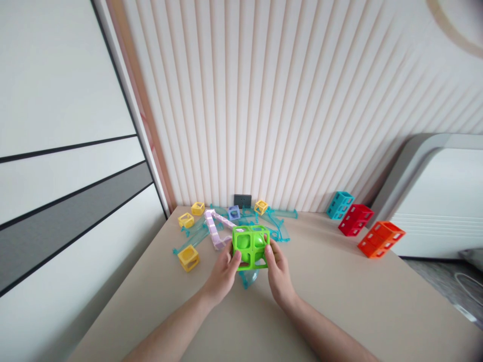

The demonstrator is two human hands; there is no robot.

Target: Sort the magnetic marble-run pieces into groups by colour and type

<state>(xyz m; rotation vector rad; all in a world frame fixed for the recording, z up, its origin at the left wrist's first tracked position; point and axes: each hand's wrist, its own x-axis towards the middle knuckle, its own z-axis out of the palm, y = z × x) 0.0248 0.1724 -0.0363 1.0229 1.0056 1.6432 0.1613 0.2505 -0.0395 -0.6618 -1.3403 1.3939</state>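
Observation:
Between my two hands is a bright green open-frame toy block (250,248), made up of several square cells with rounded inner surfaces. My left hand (223,271) grips its left side, thumb on the near face. On the right edge, my right hand (278,269) holds it the same way. The block is raised above the table, and a clear teal track piece (249,278) shows below it. Behind the block lie a lilac angular frame piece (216,232) and a small blue-violet cube (234,212). The fingers behind the block are hidden.
Yellow cubes (188,258) lie to the left and back among several teal track pieces (196,236). At the right stand teal (340,205), red (355,219) and orange (381,239) block towers. A ribbed wall (241,100) with a black socket (242,201) borders the table (320,281).

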